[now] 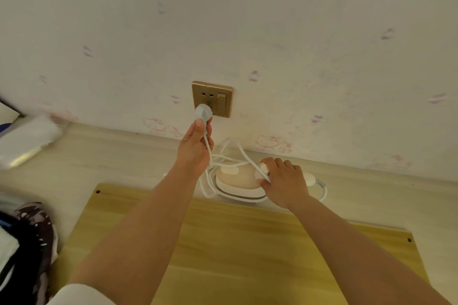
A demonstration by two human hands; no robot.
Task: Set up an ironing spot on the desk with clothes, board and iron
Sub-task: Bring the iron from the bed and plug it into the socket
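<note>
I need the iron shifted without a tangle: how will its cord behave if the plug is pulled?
The cord is probably floppy: it lies in loose loops over the iron. The loops may snag or drag the iron, likely light, though the right hand steadies it. The left hand holds the plug.

The board (247,242) lies on the tabletop (111,156), with the iron (238,181) just behind it, near the wall (247,20). The socket (212,98) sits on the wall above the iron, the plug (203,112) right before it. Clothes (27,242) lie left of the board, a bag (27,140) at the far left.
</note>
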